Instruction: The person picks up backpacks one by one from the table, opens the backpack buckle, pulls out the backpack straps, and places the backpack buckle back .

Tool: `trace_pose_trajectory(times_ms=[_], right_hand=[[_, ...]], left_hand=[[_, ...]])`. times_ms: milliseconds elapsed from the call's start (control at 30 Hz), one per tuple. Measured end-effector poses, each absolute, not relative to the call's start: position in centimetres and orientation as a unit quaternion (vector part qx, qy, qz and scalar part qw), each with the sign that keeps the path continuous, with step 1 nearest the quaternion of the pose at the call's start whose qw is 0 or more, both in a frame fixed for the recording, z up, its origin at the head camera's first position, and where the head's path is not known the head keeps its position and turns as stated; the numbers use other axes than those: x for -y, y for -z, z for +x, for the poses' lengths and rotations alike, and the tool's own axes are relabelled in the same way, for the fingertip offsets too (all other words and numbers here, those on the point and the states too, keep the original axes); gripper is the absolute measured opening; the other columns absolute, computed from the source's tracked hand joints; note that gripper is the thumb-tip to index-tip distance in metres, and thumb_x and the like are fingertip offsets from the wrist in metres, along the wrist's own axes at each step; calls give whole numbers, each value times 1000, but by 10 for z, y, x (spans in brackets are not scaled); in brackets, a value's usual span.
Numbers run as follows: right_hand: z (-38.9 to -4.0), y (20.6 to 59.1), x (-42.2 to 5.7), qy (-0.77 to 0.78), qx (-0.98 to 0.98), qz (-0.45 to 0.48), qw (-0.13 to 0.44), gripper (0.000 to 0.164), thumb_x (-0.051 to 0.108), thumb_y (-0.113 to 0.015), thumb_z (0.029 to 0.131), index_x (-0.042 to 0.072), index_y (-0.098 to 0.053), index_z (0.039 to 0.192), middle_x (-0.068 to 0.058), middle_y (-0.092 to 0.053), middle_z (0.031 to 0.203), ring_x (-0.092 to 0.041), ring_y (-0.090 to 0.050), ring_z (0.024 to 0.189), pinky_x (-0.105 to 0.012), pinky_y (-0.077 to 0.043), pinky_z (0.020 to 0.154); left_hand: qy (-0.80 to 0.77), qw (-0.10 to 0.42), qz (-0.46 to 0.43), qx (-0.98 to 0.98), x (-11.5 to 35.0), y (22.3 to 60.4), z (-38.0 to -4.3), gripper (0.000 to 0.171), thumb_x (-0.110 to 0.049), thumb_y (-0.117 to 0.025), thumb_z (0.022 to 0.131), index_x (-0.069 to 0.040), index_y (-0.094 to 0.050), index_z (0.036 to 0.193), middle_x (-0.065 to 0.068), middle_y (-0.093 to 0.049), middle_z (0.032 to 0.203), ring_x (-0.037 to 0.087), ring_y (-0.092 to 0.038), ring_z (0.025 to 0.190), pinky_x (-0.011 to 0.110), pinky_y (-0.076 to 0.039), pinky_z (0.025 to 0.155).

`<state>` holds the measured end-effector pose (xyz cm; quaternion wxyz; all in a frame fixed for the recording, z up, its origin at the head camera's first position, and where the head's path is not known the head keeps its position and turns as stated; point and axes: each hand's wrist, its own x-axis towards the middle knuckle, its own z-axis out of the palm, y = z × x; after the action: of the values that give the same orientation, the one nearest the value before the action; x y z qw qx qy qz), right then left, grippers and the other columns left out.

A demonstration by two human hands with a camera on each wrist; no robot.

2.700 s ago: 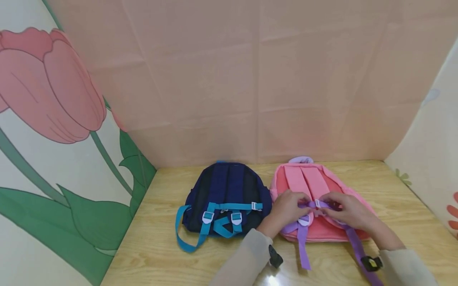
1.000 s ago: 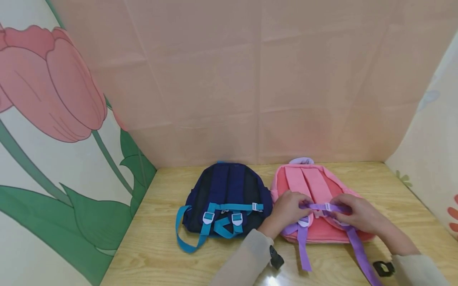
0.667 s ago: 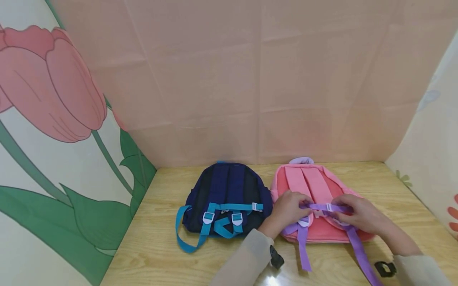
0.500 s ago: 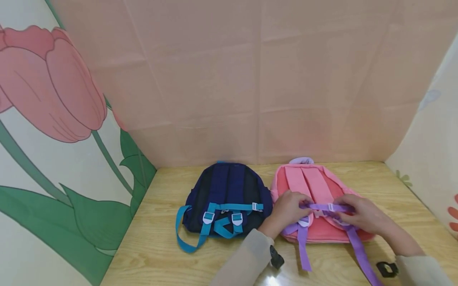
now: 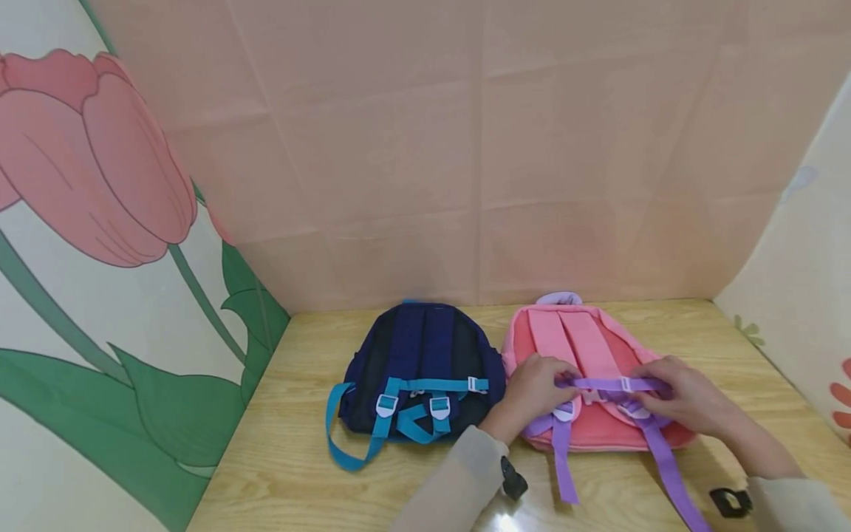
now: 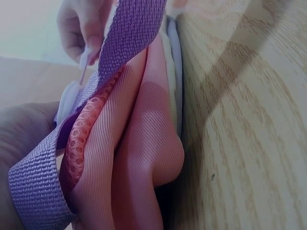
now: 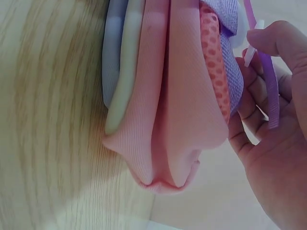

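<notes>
A pink backpack (image 5: 601, 436) lies on the table with its shoulder straps facing up. Across them runs a thin purple strap (image 5: 601, 384) carrying a small white slider buckle (image 5: 626, 384). My left hand (image 5: 535, 390) pinches this strap near its left end. On the other side my right hand (image 5: 685, 393) pinches it just right of the slider. In the right wrist view, thumb and fingers hold the strap beside the white slider (image 7: 254, 45), and the strap's tail (image 7: 271, 96) hangs across the palm. My left fingertips are mostly hidden in the left wrist view.
A navy backpack (image 5: 425, 340) with teal straps (image 5: 352, 458) lies just left of the pink one, touching or nearly touching it. Purple strap ends (image 5: 565, 473) trail toward the front of the wooden table (image 5: 279, 473). A draped backdrop (image 5: 479, 185) rises behind.
The white slider has shifted right along the purple strap, away from my left hand. My right hand has moved right with it, while my left hand has stayed in place.
</notes>
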<state>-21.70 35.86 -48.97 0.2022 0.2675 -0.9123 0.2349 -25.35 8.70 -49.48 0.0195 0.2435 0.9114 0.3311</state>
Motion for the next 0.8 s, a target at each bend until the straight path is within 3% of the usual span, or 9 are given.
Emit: trace_pose_trajectory(times_ms=[467, 800], right_hand=[[-214, 488, -369, -223, 920, 256, 196, 37, 6, -92, 65, 16, -74, 96, 11, -64, 86, -1, -48, 82, -23, -41, 65], [-209, 485, -372, -237, 933, 226, 149, 32, 11, -91, 71, 15, -74, 98, 11, -62, 90, 1, -47, 81, -24, -41, 66]], left_hand=[[-323, 5, 254, -912, -86, 496, -254, 25, -34, -81, 87, -37, -76, 111, -26, -66, 93, -6, -53, 91, 20, -45, 86], [-321, 5, 254, -912, -86, 495, -253, 25, -34, -81, 87, -36, -76, 111, -26, -66, 93, -6, -54, 90, 20, -46, 86]])
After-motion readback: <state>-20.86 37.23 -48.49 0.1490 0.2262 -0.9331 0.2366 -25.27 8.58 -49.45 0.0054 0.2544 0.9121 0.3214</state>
